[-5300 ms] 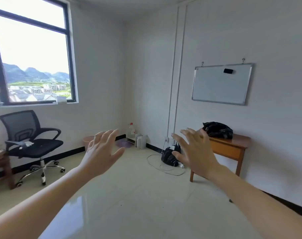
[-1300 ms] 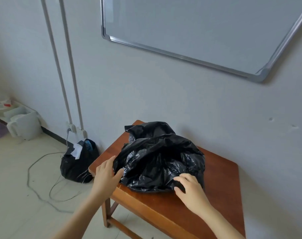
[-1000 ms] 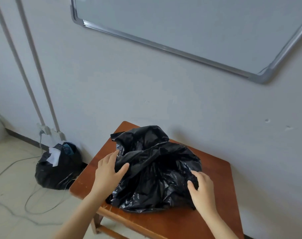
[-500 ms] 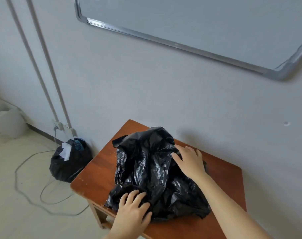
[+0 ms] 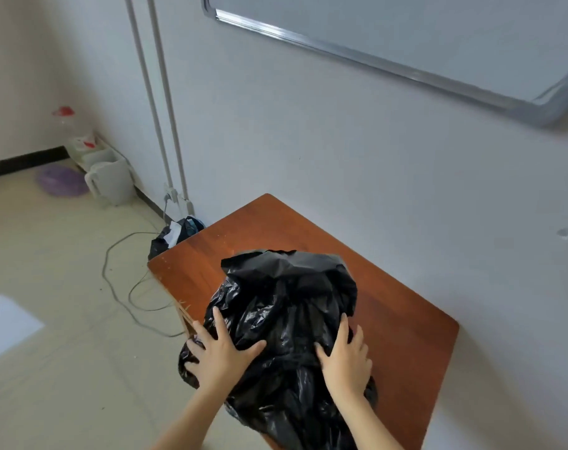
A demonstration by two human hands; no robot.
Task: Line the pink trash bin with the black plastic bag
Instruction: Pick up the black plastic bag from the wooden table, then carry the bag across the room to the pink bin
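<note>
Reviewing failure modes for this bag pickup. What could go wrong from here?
1. Both hands, left hand and right hand, lie flat on the crumpled black bag, fingers spread rather than gripping; it may slip on lifting.
2. The bag overhangs the wooden table at its near edge and could slide off.
3. The cable loops on the floor nearby: trip hazard.
</note>
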